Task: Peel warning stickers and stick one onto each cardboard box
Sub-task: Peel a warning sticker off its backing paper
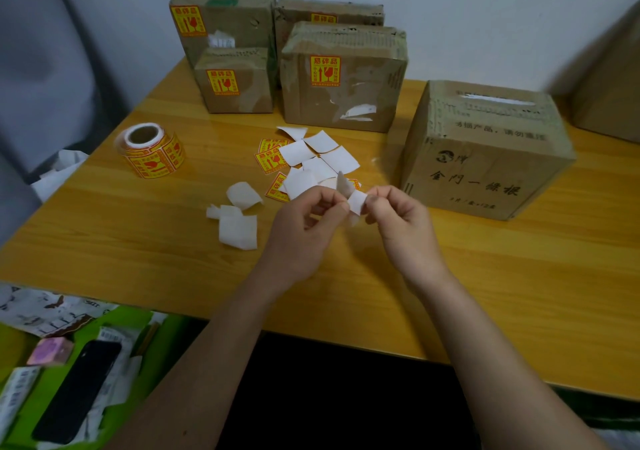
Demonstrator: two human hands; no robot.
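Both the left hand (304, 214) and right hand (394, 212) pinch one sticker (356, 201), splitting its backing, for the bare box (485, 151) at two o'clock.

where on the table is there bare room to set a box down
Bare table along the near edge, right of the hands. Another patch between the sticker roll and the cut sticker pile. The back is crowded with labelled boxes.

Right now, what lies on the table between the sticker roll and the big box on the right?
In the head view, a heap of cut stickers lies between the sticker roll and the unlabelled box.
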